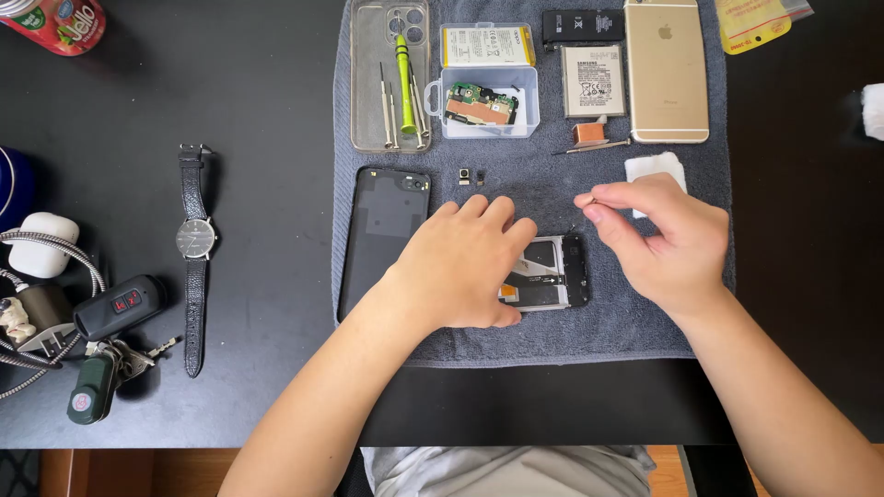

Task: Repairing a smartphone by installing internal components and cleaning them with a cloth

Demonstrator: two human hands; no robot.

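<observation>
**Phone teardown: how the opened handset sat under our hands**

Phone with its back off lay on the grey towel, near the middle of the black tabletop. We reckoned it was a light, stiff slab but a fragile one, with exposed board and thin connectors inside, so the safe place to hold it was by the outer frame edges, not the open middle. On the towel it probably wouldn't slide much.

Our left hand lay flat over the left part of the phone, fingers together and pressing down on it, more pinning than gripping. Our right hand hovered just above and to the right of the phone, not touching it, thumb and forefinger pinched together on something tiny. It was too small to tell if it was a screw or a bit of a tool. Anything that small would be easy to drop and lose in the towel pile.

Just left of the phone lay its dark back cover, and two little camera modules sat just above our left hand. Further up were a clear case holding a green screwdriver, a plastic box with a circuit board, a battery and a gold phone face down. A wristwatch and keys lay well apart on the left.
</observation>
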